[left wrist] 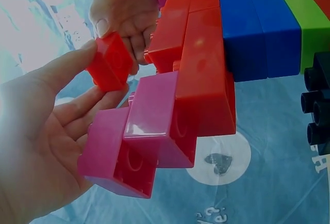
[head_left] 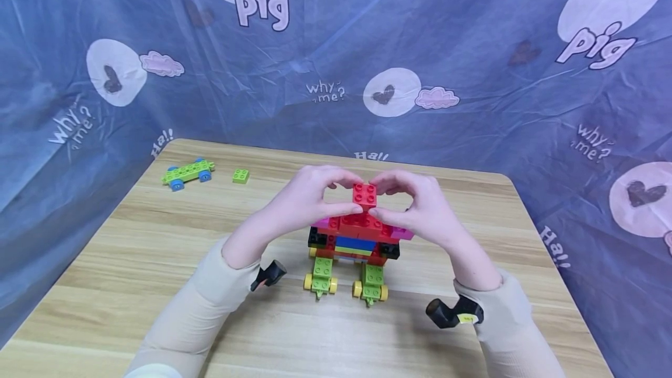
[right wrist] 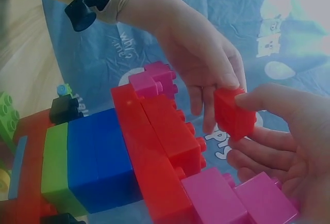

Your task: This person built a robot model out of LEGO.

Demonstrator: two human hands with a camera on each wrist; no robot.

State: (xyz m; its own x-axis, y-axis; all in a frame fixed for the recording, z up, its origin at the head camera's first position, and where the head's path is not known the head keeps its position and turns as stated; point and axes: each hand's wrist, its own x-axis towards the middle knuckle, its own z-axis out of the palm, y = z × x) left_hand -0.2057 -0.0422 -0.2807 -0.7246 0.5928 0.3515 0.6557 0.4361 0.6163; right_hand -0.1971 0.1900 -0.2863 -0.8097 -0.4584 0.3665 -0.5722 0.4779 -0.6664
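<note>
A red building brick (head_left: 364, 194) with studs on top is pinched between both hands. My left hand (head_left: 310, 194) grips its left side with thumb and fingertips, and my right hand (head_left: 427, 206) does the same on the right. Below stands a built figure of bricks: red upper layers (head_left: 357, 227), pink bricks (left wrist: 149, 126) stepping out at the sides, a blue middle (right wrist: 100, 152) and black bricks (head_left: 389, 251). In the wrist views, a gap separates the held brick from the red layers. Green wheeled bases (head_left: 371, 284) with yellow wheels form the figure's feet.
At the table's back left stand a green wheeled base (head_left: 189, 172) with blue wheels and a small green brick (head_left: 240, 176). The wooden table (head_left: 131, 267) is bordered at the back and sides by a blue printed cloth (head_left: 336, 45).
</note>
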